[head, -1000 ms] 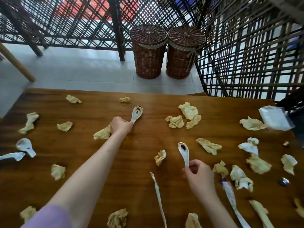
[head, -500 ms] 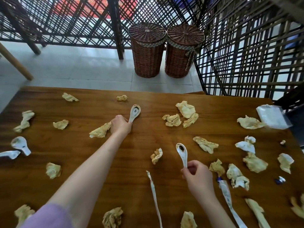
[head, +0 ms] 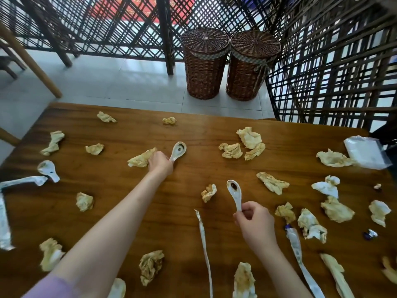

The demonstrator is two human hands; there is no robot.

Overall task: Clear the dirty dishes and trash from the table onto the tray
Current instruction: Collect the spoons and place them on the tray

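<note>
My left hand (head: 160, 163) reaches across the wooden table (head: 120, 211) and grips the handle of a white ceramic spoon (head: 178, 149) with a dark stain in its bowl; a crumpled napkin (head: 140, 159) touches that hand's left side. My right hand (head: 255, 222) holds a second stained white spoon (head: 234, 192) by its handle, bowl pointing away from me. A third white spoon (head: 48, 169) lies at the table's left edge. Several crumpled stained napkins are scattered over the table. No tray is in view.
Torn paper wrapper strips (head: 204, 244) (head: 300, 254) lie near me, another (head: 19, 181) at the left. A clear plastic packet (head: 365, 151) sits at the far right. Two wicker baskets (head: 204, 65) (head: 251, 65) stand on the floor beyond the table, before dark lattice screens.
Both hands keep their hold on the spoons. The view has shifted a little, so the table's contents sit slightly lower and to the left; the hands have barely moved.
</note>
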